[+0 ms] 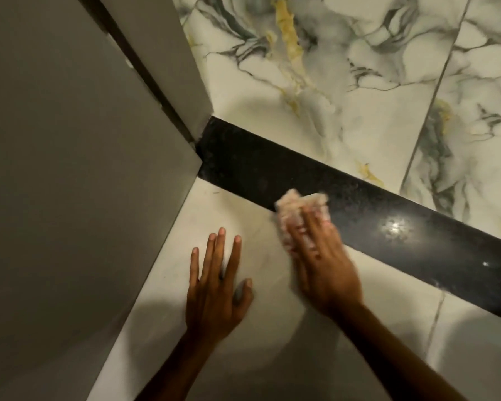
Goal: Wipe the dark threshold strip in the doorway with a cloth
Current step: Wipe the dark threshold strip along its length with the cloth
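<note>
A glossy black threshold strip point(359, 204) runs diagonally across the floor from the door frame at centre left to the right edge. My right hand point(324, 264) presses a crumpled pale pinkish cloth point(298, 208) onto the strip's near edge; the cloth sticks out past my fingertips and is motion-blurred. Left of it, my left hand point(217, 290) lies flat on the pale floor tile, fingers spread, holding nothing.
A grey door frame and wall point(84, 169) fill the left side and meet the strip's left end. Beyond the strip lies white marble-patterned tile point(344, 82) with grey and yellow veins. Plain pale tile point(272, 357) is under my hands.
</note>
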`<state>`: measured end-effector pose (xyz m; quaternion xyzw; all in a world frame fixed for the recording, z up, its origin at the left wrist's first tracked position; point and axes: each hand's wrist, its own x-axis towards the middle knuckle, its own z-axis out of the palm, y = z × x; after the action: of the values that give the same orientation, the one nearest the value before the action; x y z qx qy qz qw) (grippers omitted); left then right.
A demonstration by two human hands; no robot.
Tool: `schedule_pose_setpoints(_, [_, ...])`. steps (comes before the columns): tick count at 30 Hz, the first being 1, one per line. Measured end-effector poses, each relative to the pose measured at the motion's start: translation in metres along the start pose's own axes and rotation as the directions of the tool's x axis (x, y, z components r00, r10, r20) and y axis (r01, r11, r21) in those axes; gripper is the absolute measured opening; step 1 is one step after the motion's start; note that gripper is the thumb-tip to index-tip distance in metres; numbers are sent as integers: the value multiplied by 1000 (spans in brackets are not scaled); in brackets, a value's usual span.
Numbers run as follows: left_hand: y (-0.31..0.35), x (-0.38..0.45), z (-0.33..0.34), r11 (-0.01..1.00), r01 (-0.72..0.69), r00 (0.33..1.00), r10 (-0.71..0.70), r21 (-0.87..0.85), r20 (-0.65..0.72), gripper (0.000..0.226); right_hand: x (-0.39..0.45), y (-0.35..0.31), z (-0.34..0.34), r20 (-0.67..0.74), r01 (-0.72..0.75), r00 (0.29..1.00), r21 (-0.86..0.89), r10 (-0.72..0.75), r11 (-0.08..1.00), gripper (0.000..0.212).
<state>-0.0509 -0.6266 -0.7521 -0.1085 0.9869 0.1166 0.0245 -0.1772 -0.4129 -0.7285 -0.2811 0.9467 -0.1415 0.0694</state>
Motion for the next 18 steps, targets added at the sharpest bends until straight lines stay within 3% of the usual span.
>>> schedule_pose_setpoints(3, [2, 5, 3, 1000, 9, 1000, -9, -26, -11, 79, 46, 16, -3, -56, -183, 982, -65, 179, 981, 63])
schedule_pose_setpoints(6, [4, 6, 5, 998, 27, 999, -29, -57, -19, 79, 132, -19, 2, -108, -279, 954, 6, 278, 960, 63])
schedule_pose_setpoints(8, [3, 6, 5, 996, 45, 998, -48, -81, -33, 78, 174, -54, 8, -56, -181, 981, 45, 184, 982, 67])
schedule_pose_setpoints(10, [4, 5, 3, 995, 44, 997, -50, -87, -67, 75, 176, -81, 12, 4, 15, 1000, 22, -15, 1000, 69])
schedule_pose_setpoints(14, [8, 2, 2, 992, -13, 995, 0, -126, -101, 69, 100, -68, 15, 70, 246, 968, -78, -241, 966, 67])
schedule_pose_setpoints(16, [7, 2, 2, 993, -22, 997, 13, -119, -76, 72, 85, -44, 14, 74, 228, 972, -84, -222, 970, 66])
schedule_pose_setpoints(18, [6, 3, 4, 994, -32, 997, 24, -101, -76, 72, 114, -42, 11, 18, 80, 997, -53, -79, 995, 65])
